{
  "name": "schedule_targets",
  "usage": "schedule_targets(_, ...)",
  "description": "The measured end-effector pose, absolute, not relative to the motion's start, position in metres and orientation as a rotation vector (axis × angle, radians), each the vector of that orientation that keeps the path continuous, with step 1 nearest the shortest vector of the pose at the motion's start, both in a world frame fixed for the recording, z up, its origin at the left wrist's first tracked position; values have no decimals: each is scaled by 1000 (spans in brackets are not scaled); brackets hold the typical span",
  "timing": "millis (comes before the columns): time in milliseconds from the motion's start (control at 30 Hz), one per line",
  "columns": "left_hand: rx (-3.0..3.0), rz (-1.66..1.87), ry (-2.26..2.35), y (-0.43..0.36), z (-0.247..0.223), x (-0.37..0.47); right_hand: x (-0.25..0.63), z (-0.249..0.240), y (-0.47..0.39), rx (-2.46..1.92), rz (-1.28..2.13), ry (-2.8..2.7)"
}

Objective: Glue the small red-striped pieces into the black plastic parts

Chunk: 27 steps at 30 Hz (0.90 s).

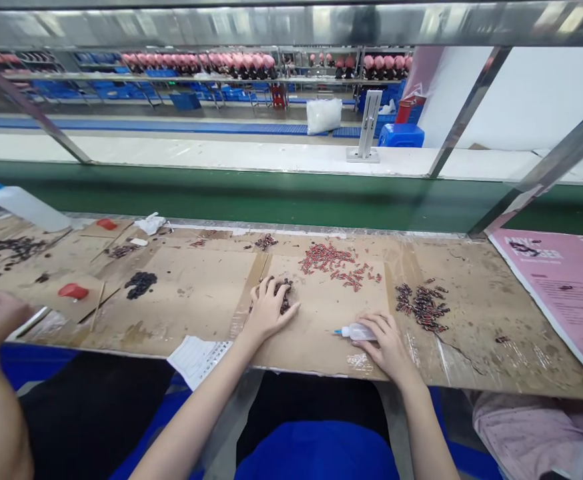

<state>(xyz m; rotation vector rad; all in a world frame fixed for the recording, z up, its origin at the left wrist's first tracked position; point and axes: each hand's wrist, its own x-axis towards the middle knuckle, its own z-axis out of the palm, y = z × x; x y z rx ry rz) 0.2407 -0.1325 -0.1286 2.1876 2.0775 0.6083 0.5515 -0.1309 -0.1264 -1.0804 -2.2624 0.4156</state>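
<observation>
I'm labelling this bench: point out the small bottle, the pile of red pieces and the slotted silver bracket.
Small bottle (355, 331), head view: its translucent body.
Pile of red pieces (327, 257), head view: the pile's middle.
Slotted silver bracket (370, 125), head view: its upright.

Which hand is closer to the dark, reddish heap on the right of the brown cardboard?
Right. The right hand, holding a small bottle, is just left of the heap; the left hand is farther left.
</observation>
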Motion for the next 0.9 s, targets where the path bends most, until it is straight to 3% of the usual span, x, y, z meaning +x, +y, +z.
schedule_targets(233,1971,774,2013,-132,-121,234,550,-127,-138,-1100,496,-1980)
schedule_targets(700,2118,611,1720,-119,-106,220,552,-124,-134,-1232,812,-1620)
schedule_targets(900,2297,263,1736,-106,-103,227,555,-125,-135,-1170,995,-1347)
